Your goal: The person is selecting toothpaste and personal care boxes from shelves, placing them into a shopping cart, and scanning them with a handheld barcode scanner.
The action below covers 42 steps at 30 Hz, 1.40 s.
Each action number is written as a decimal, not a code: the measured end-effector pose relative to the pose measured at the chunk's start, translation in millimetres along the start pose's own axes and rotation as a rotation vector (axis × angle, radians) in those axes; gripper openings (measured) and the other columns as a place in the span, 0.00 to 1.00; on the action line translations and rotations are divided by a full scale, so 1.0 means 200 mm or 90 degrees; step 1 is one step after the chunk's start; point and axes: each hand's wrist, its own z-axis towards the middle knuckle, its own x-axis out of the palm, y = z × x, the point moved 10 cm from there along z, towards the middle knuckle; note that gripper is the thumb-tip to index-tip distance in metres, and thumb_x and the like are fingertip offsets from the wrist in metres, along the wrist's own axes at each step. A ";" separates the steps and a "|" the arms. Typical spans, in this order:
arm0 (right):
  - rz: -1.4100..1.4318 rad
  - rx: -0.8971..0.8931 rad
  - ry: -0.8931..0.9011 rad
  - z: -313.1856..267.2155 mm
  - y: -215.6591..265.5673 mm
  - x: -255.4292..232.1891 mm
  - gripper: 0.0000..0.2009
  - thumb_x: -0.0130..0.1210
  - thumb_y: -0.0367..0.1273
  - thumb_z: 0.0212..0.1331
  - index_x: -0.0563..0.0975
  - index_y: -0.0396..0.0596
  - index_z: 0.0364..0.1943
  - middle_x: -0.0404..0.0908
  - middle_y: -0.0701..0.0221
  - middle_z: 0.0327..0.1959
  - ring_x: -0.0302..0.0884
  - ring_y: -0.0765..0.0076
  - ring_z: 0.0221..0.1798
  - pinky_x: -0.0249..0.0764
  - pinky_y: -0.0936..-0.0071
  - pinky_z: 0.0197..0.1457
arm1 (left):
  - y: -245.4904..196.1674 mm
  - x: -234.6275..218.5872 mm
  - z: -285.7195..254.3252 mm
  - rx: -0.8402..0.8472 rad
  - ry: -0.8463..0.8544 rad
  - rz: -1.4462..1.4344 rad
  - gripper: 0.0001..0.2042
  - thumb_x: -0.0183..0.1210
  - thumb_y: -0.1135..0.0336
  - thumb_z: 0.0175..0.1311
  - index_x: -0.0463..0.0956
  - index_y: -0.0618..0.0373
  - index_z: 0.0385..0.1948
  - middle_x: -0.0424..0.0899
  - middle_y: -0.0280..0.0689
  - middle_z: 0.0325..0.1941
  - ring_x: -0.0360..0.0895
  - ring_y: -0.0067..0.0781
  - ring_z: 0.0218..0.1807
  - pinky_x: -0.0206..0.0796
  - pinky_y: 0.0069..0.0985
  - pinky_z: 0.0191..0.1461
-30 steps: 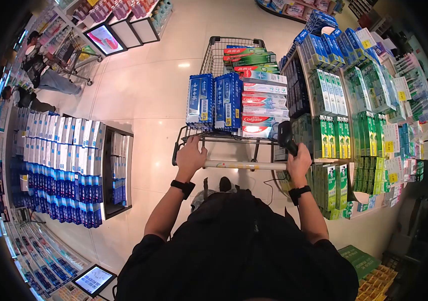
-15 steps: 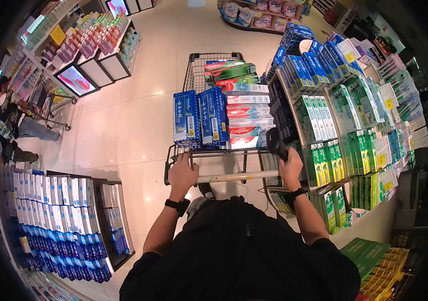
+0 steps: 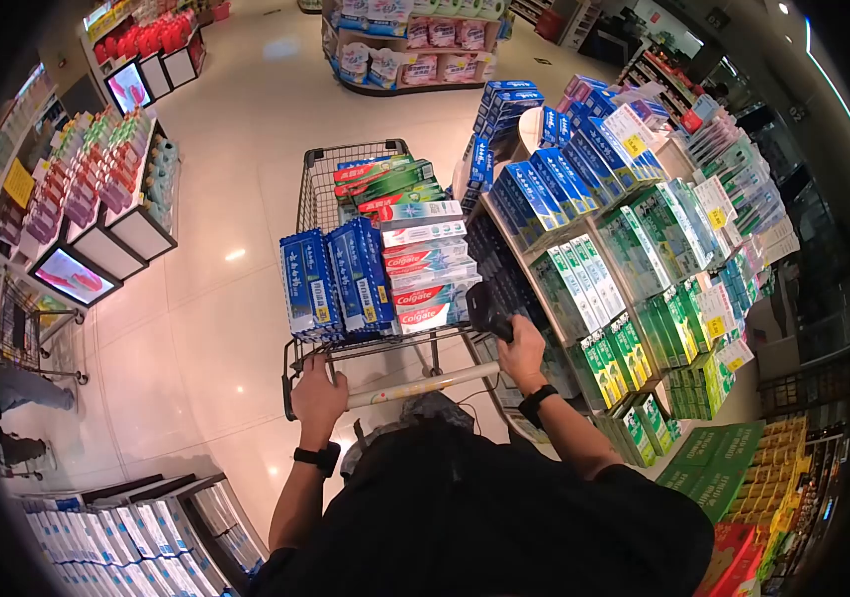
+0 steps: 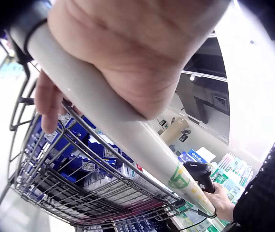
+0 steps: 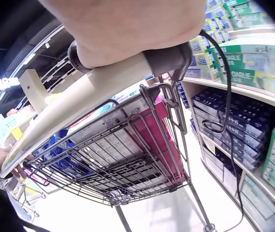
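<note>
A wire shopping cart (image 3: 310, 204) holds stacked toothpaste boxes: blue packs (image 3: 330, 284) on the left, red and white Colgate boxes (image 3: 425, 289) on the right, green ones (image 3: 385, 179) at the far end. My left hand (image 3: 317, 393) grips the left end of the cream cart handle (image 3: 425, 383), as the left wrist view shows on the handle (image 4: 127, 125). At the handle's right end, my right hand (image 3: 522, 353) grips a black barcode scanner (image 3: 482, 308) against the bar. In the right wrist view the scanner's grip (image 5: 171, 60) trails a black cable (image 5: 226, 96).
A tiered shelf (image 3: 644, 289) of blue and green toothpaste boxes stands close on the cart's right. Display stands (image 3: 96, 199) line the left of the glossy aisle floor (image 3: 236, 119). Blue and white boxes (image 3: 126, 542) fill a low display at near left. Another person with a cart (image 3: 7, 383) is at far left.
The cart and I have rolled forward down the aisle, leaving the blue-box display behind on the left. Both hands have kept their hold.
</note>
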 end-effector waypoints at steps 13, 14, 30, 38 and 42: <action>0.044 0.056 -0.011 0.58 0.06 0.32 0.11 0.69 0.26 0.51 0.78 0.43 0.37 0.81 0.54 0.35 0.81 0.36 0.42 0.75 0.46 0.45 | 0.03 -0.12 0.78 -0.014 0.021 -0.010 0.24 0.61 0.56 0.66 0.77 0.49 0.65 0.83 0.41 0.68 0.89 0.56 0.53 0.82 0.52 0.53; 0.030 0.044 -0.008 0.62 0.06 0.34 0.12 0.70 0.28 0.52 0.78 0.44 0.38 0.81 0.55 0.36 0.81 0.37 0.43 0.75 0.46 0.46 | 0.02 -0.13 0.82 -0.010 0.019 -0.002 0.24 0.62 0.56 0.66 0.77 0.48 0.64 0.83 0.40 0.68 0.89 0.56 0.52 0.82 0.52 0.54; -0.013 0.063 -0.010 1.32 0.10 0.64 0.13 0.70 0.27 0.52 0.76 0.45 0.38 0.81 0.57 0.34 0.81 0.40 0.41 0.74 0.45 0.44 | -0.08 -0.23 1.62 0.008 0.032 0.044 0.24 0.60 0.55 0.68 0.78 0.47 0.65 0.84 0.40 0.67 0.89 0.54 0.56 0.81 0.51 0.58; -0.023 0.138 -0.035 1.52 0.02 0.72 0.13 0.71 0.26 0.54 0.80 0.44 0.42 0.84 0.54 0.38 0.83 0.35 0.44 0.76 0.45 0.47 | -0.25 -0.30 2.05 0.029 0.062 0.017 0.25 0.61 0.55 0.66 0.78 0.49 0.65 0.84 0.39 0.67 0.88 0.52 0.56 0.81 0.50 0.58; -0.042 0.176 -0.042 1.73 0.01 0.78 0.14 0.71 0.26 0.52 0.80 0.45 0.42 0.84 0.54 0.39 0.83 0.35 0.44 0.76 0.45 0.48 | -0.34 -0.31 2.35 0.069 0.079 0.014 0.25 0.59 0.55 0.66 0.78 0.52 0.65 0.83 0.40 0.69 0.89 0.52 0.56 0.81 0.52 0.57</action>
